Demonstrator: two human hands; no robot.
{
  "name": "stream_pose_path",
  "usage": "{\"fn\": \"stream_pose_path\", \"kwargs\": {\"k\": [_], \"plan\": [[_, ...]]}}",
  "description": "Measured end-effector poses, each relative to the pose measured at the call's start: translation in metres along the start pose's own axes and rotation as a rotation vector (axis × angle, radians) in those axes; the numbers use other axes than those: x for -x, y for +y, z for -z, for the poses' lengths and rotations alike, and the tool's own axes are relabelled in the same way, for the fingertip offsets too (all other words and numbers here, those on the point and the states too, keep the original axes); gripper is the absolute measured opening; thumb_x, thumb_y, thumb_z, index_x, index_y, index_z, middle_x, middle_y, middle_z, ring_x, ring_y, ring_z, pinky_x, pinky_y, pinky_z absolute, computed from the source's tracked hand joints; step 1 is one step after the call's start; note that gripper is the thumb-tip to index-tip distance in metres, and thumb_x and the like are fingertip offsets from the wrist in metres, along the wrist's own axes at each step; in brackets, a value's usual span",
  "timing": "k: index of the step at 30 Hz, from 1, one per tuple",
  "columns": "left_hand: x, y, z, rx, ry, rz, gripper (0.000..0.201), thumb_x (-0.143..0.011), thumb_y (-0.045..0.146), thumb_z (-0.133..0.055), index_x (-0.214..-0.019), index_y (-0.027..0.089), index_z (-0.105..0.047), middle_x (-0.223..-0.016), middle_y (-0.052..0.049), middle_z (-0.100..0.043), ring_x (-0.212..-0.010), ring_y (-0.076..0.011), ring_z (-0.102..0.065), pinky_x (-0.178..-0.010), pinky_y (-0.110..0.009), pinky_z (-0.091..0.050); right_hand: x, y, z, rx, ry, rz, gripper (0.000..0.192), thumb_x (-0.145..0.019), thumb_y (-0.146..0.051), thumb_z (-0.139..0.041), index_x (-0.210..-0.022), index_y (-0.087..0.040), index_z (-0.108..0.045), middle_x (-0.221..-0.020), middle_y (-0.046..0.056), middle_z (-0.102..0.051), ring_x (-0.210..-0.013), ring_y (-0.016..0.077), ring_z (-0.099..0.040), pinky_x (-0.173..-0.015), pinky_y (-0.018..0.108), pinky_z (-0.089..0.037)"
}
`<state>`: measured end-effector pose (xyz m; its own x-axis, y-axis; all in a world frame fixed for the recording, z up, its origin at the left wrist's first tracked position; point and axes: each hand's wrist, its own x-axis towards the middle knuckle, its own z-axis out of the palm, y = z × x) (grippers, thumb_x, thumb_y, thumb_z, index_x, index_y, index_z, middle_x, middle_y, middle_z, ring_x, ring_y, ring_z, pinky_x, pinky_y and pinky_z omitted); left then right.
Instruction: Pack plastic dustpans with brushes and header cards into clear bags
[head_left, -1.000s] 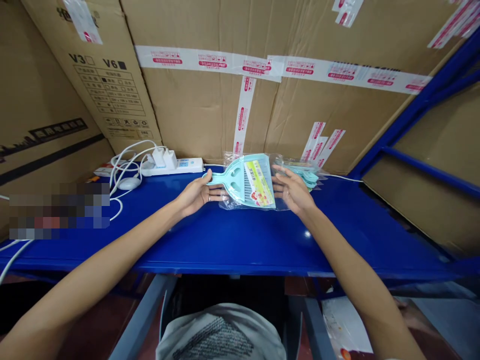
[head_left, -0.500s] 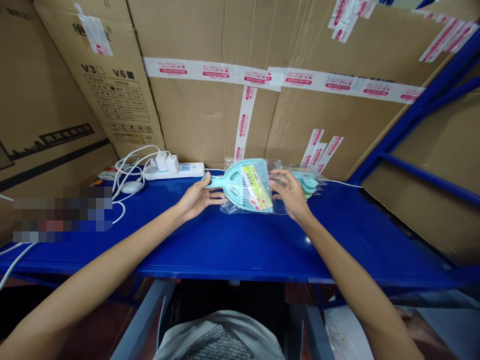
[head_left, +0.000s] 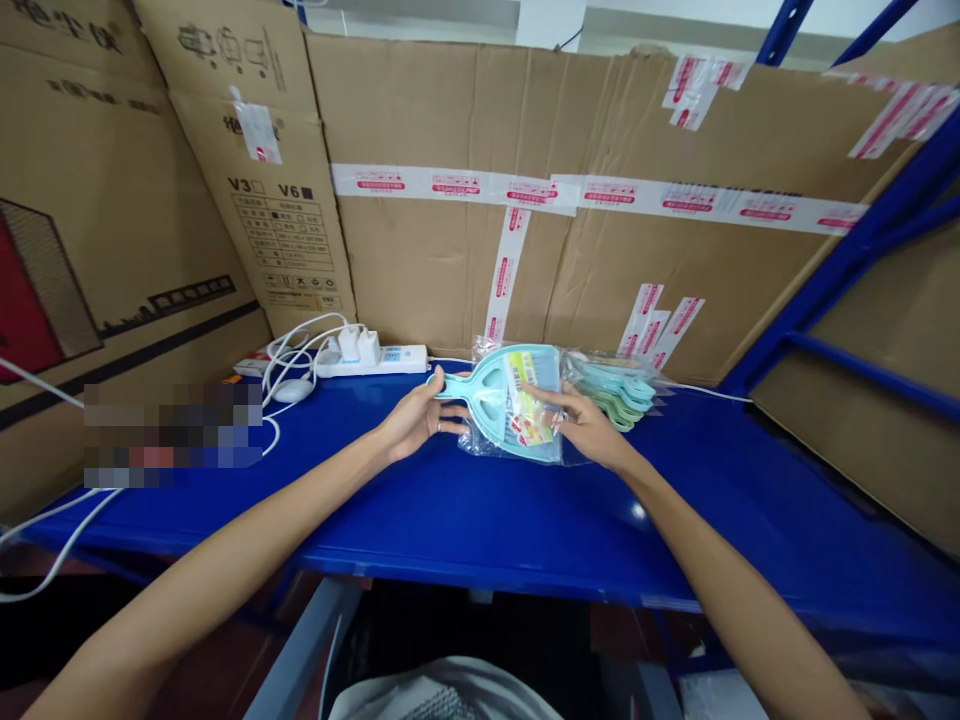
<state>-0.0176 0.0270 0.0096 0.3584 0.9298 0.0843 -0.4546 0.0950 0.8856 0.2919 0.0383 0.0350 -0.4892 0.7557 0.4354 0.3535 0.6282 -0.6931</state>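
Note:
A light blue dustpan (head_left: 491, 400) with a brush nested in it is wrapped in a clear plastic bag, held above the blue table. A yellow-green and white paper label (head_left: 525, 375) lies across its pan. My left hand (head_left: 416, 418) grips the handle, thumb on top and the other fingers underneath. From the right, my right hand (head_left: 589, 425) reaches over the pan's wide end, fingers stretched out and resting on the label. Behind that hand lies a pile of bagged dustpans (head_left: 619, 390), light blue and green.
A white power strip (head_left: 390, 360) with plugged-in chargers and tangled white cables (head_left: 281, 350) sits at the back left of the table (head_left: 465, 530). Cardboard sheets (head_left: 420, 260) with printed tape stand behind. Blue metal frame bars (head_left: 840, 260) rise on the right.
My right hand has moved from the bag's right edge onto the label, its fingers now extended. My left hand keeps its hold on the handle. The view has tilted upward.

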Motion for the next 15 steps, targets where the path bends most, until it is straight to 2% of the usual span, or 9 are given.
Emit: {"fn": "stream_pose_path", "kwargs": {"k": [2,4,7,11,13,15], "plan": [[-0.001,0.0,0.001,0.003,0.023,-0.014,0.058,-0.102,0.063,-0.061,-0.135,0.015,-0.068,-0.118,-0.018,-0.077,-0.086,-0.0251,-0.079,-0.075,-0.038,-0.069,-0.001,0.002,-0.003,0.103,0.059,-0.018,0.051,-0.096,-0.053,-0.07,-0.14,-0.029,-0.074,-0.117,0.01,-0.064,-0.109,0.0288,-0.065,-0.108,0.053,-0.052],[-0.001,0.001,0.003,0.012,0.031,-0.013,0.06,-0.102,0.064,-0.059,-0.134,0.015,-0.069,-0.117,-0.018,-0.078,-0.085,-0.0251,-0.079,-0.078,-0.04,-0.069,-0.002,0.003,-0.008,0.108,0.103,-0.046,0.055,-0.091,-0.053,-0.076,-0.141,-0.029,-0.074,-0.109,0.008,-0.059,-0.094,0.0243,-0.062,-0.097,0.048,-0.057],[-0.002,0.003,0.003,0.029,0.037,-0.013,0.061,-0.102,0.065,-0.059,-0.134,0.015,-0.069,-0.117,-0.019,-0.077,-0.088,-0.0273,-0.079,-0.079,-0.042,-0.069,-0.001,0.0,-0.017,-0.082,0.136,-0.098,0.06,-0.087,-0.058,-0.08,-0.139,-0.029,-0.075,-0.111,0.008,-0.061,-0.091,0.0226,-0.062,-0.087,0.041,-0.059],[-0.002,0.003,0.004,0.055,0.045,-0.03,0.059,-0.103,0.063,-0.058,-0.135,0.014,-0.069,-0.121,-0.021,-0.077,-0.093,-0.029,-0.079,-0.081,-0.044,-0.069,-0.001,-0.006,-0.022,-0.431,0.208,-0.257,0.063,-0.095,-0.069,-0.065,-0.148,-0.035,-0.066,-0.115,0.008,-0.069,-0.082,0.0205,-0.065,-0.059,0.03,-0.057],[-0.003,0.003,0.004,0.061,0.042,-0.039,0.059,-0.103,0.062,-0.058,-0.135,0.014,-0.069,-0.123,-0.021,-0.076,-0.094,-0.029,-0.079,-0.084,-0.045,-0.069,-0.001,-0.007,-0.021,-0.494,0.248,-0.28,0.064,-0.095,-0.069,-0.064,-0.149,-0.035,-0.064,-0.11,0.007,-0.069,-0.077,0.0184,-0.062,-0.052,0.026,-0.053],[-0.003,0.003,0.003,0.065,0.037,-0.038,0.059,-0.103,0.062,-0.059,-0.135,0.014,-0.069,-0.124,-0.022,-0.076,-0.095,-0.0292,-0.08,-0.085,-0.046,-0.068,-0.002,-0.006,-0.018,-0.464,0.23,-0.278,0.062,-0.093,-0.068,-0.068,-0.143,-0.03,-0.071,-0.108,0.008,-0.067,-0.076,0.017,-0.06,-0.051,0.025,-0.053]]}}
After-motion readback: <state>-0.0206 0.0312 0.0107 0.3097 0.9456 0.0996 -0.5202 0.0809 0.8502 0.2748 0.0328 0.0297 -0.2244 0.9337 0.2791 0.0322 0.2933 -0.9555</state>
